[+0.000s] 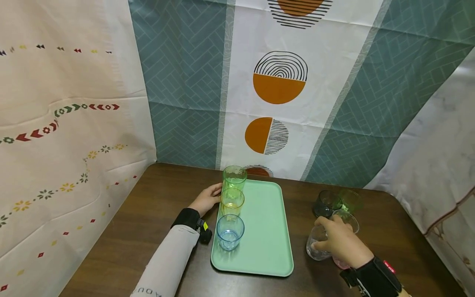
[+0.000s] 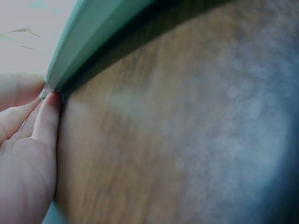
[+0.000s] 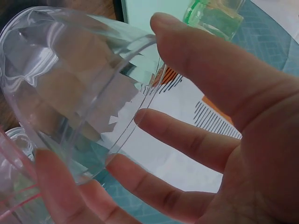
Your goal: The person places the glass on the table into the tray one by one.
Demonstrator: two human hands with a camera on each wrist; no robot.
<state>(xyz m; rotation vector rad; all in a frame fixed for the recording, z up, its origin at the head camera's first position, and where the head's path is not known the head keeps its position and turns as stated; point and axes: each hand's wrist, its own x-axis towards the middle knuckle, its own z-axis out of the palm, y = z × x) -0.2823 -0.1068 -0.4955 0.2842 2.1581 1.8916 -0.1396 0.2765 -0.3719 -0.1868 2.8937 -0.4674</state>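
My left hand (image 1: pixel 206 200) is at the far left side of a light green tray (image 1: pixel 261 231); in the left wrist view its thumb and fingers pinch the tray's rim (image 2: pixel 70 56). A green glass (image 1: pixel 234 176), a yellow glass (image 1: pixel 232 202) and a blue glass (image 1: pixel 230 236) stand in a row along the tray's left side. On the right, my right hand (image 1: pixel 343 243) holds a clear glass (image 3: pixel 60 88) near its rim, thumb on one side and fingers on the other. A pink glass (image 3: pixel 16 186) is close beside it, mostly hidden by the hand in the head view.
Behind my right hand are a dark grey glass (image 1: pixel 323 205), a green glass (image 1: pixel 350 200) and another clear glass (image 1: pixel 352 222). The brown table (image 1: pixel 115 243) backs onto a patterned cloth (image 1: pixel 185 82), with more cloth hanging at both sides.
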